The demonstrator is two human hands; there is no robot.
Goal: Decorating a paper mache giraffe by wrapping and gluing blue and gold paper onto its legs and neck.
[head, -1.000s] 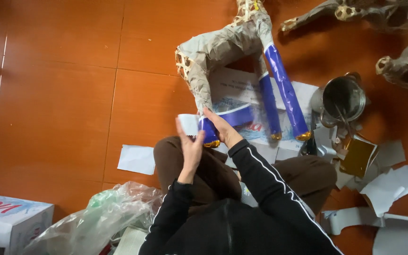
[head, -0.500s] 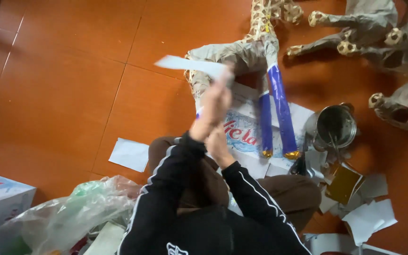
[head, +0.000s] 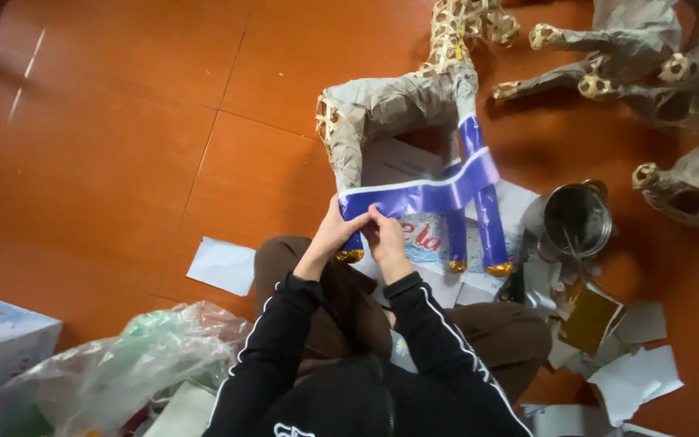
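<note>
Both hands meet at the near end of a blue paper strip [head: 422, 193]. The left hand [head: 335, 231] pinches its lower edge, and the right hand [head: 383, 235], just beside it, presses fingers on the strip's face. From the hands the strip runs away to the right, across the blue-wrapped legs of a paper-covered animal figure [head: 390, 105] just beyond them. It seems to lie against those legs, though contact is hard to judge. A metal pot [head: 576, 220] stands farther right on the floor [head: 123, 121].
</note>
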